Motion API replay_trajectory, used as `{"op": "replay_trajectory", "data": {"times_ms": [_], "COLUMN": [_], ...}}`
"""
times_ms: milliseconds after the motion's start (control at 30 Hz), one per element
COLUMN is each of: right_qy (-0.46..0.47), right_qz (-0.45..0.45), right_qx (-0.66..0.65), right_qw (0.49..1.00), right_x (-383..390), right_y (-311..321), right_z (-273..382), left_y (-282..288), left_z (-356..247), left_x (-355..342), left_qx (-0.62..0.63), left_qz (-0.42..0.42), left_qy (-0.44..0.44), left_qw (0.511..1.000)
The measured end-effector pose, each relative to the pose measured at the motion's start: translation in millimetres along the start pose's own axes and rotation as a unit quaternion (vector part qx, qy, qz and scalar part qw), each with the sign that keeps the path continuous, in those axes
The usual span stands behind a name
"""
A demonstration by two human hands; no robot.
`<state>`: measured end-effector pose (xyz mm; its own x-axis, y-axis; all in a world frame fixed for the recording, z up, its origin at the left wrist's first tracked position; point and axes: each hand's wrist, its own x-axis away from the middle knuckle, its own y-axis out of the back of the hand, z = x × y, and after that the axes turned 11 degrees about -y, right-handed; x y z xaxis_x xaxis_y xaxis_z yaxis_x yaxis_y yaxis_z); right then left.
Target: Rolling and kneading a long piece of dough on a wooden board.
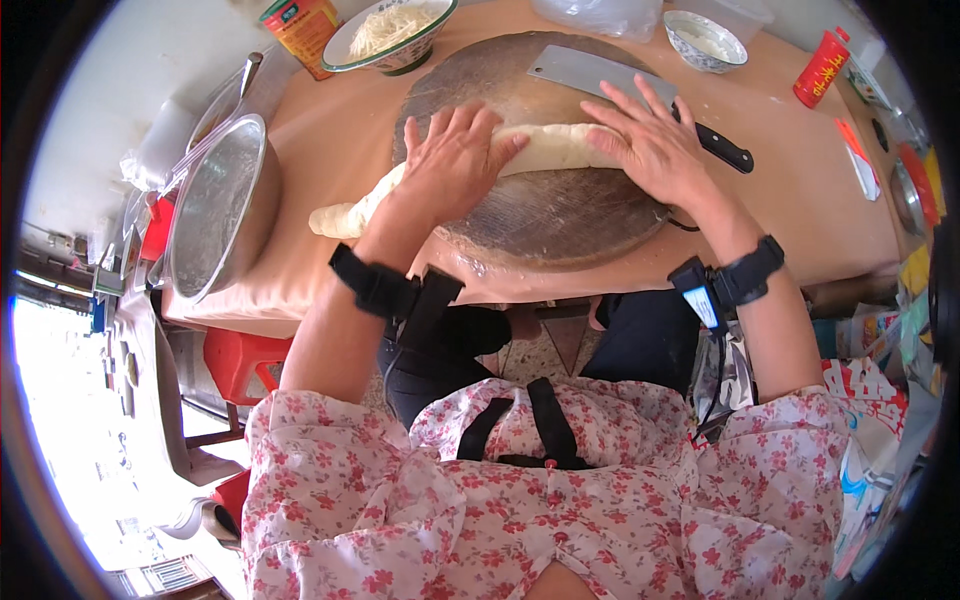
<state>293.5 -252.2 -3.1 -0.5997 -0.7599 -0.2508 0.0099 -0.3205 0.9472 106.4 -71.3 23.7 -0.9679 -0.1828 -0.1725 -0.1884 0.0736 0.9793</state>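
A long pale roll of dough [553,147] lies across the round wooden chopping board [560,222], its left end reaching past the board's edge over the table. My left hand [455,160] rests on the dough left of centre, palm down, fingers pointing away from me. On the right part of the roll lies my right hand [655,145], its fingers spread and thumb toward the middle. Behind that hand is a cleaver [598,73], with its broad blade on the board and its black handle out to the right. My palms hide parts of the dough.
A large metal bowl [225,205] stands at the table's left edge. At the back are a bowl of shredded food [390,38], a tin [303,35] and a small bowl of white powder [705,42]. A red bottle [822,68] stands back right, and a red stool [240,362] below left.
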Motion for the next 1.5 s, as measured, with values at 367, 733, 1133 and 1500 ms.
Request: {"op": "replay_trajectory", "data": {"times_ms": [367,733,1133,1500], "right_qy": [-0.036,-0.012,0.108,0.078], "right_qz": [-0.016,-0.056,-0.188,-0.207], "right_qx": [0.038,0.013,-0.014,0.016], "right_qw": [0.998,0.998,0.976,0.975], "right_x": [-34.2,-5.3,70.9,92.9], "right_y": [-11.7,-19.1,-26.5,-42.5], "right_z": [-5.1,-10.1,-2.5,-5.1], "left_y": [-6.1,-7.6,-47.6,-59.5], "left_z": [22.4,0.6,-31.7,-29.8], "left_x": [-37.1,-4.1,68.4,73.7], "left_qx": [0.005,0.03,-0.084,-0.09], "left_qz": [0.026,0.016,-0.153,-0.156], "left_qy": [0.039,-0.014,-0.089,-0.084], "left_qw": [0.999,0.999,0.981,0.98]}}
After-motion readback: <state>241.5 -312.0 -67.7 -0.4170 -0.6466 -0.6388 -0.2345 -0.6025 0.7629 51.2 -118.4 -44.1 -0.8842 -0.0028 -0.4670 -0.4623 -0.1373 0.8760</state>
